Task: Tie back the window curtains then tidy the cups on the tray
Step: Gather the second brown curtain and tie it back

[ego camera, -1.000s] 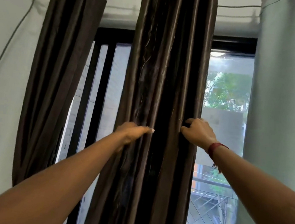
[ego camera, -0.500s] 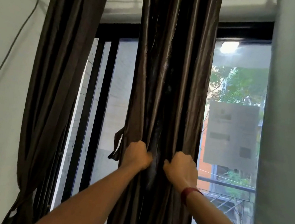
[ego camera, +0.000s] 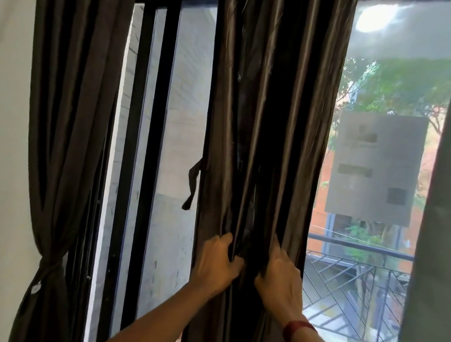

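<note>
You are bunching the middle curtain in front of the window. Your left hand and right hand are side by side, fingers curled tight into its folds. Its tie is dangling loose at the curtain's left edge, above your left hand, untouched. The cloth is looking slick, so folds are likely to be slipping free if you are letting go with one hand to reach the tie. The cups and tray are not showing.

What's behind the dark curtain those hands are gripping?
Either side of the middle curtain, window glass, black frame bars and a balcony railing show. Directly behind its folds is hidden.
</note>
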